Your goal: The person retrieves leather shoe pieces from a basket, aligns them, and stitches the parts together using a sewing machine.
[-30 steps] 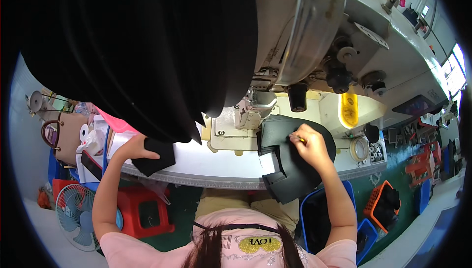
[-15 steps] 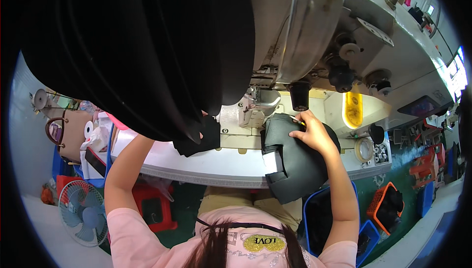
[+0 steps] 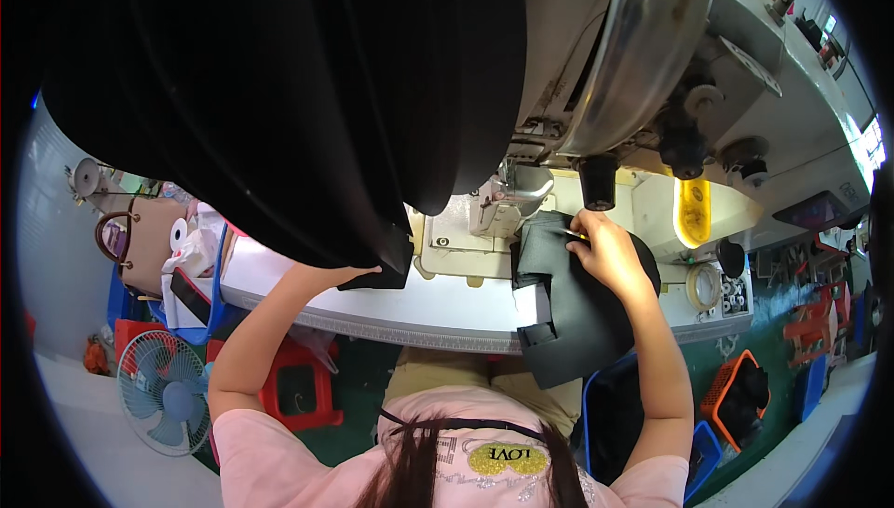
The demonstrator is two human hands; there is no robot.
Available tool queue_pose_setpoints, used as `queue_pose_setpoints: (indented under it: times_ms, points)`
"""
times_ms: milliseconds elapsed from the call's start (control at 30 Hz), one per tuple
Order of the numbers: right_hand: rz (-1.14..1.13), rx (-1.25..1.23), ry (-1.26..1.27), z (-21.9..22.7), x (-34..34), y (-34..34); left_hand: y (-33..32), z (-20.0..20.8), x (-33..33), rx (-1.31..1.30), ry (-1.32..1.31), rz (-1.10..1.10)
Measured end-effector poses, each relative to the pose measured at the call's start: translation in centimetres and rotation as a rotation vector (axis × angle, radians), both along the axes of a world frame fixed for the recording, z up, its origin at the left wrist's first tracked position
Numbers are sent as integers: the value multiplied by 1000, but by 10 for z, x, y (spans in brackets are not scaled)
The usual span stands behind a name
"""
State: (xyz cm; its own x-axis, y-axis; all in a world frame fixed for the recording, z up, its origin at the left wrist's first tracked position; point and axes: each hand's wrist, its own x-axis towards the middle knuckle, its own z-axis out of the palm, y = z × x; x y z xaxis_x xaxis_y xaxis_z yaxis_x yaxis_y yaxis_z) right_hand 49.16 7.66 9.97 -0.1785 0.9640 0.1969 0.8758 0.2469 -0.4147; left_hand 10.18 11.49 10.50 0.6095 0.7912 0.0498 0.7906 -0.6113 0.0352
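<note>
My right hand (image 3: 605, 249) is closed, with its thumb and fingers pinching a slim metal-tipped tool (image 3: 576, 235) whose kind I cannot make out. It rests over a stack of black fabric pieces (image 3: 582, 322) on the right of the sewing machine's bed, and the stack hangs past the table's front edge. A white patch (image 3: 532, 305) shows at the stack's left side. My left hand (image 3: 343, 276) is at another black piece (image 3: 399, 270) left of the needle area; its fingers are mostly hidden behind a large black ribbed shape (image 3: 279, 135).
The sewing machine (image 3: 643, 52) arches over the upper right, with its presser area (image 3: 503, 201) between my hands. A tape roll (image 3: 702, 286) and bobbins (image 3: 735, 294) lie at right. Below are a blue-rimmed bin (image 3: 587, 415), an orange basket (image 3: 715, 394), a fan (image 3: 177, 401) and a red stool (image 3: 321, 396).
The whole view has shifted slightly, moving the scene rightward. My left hand has moved nearer the table's front relative to the black piece. My right hand stays on the stack with the tool.
</note>
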Motion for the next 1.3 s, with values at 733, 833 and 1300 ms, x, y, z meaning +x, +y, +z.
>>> queue_pose_setpoints:
  times_ms: [733, 833, 1300]
  points:
    - [333, -429, 193, 18, 36, -8, -12, -32, -4, 245, -314, 0]
    - [238, -433, 176, 25, 24, -11, -9, -30, -2, 78, -369, 170]
    - [-78, 216, -373, -11, -35, -48, -11, -42, -4, 407, -384, 15]
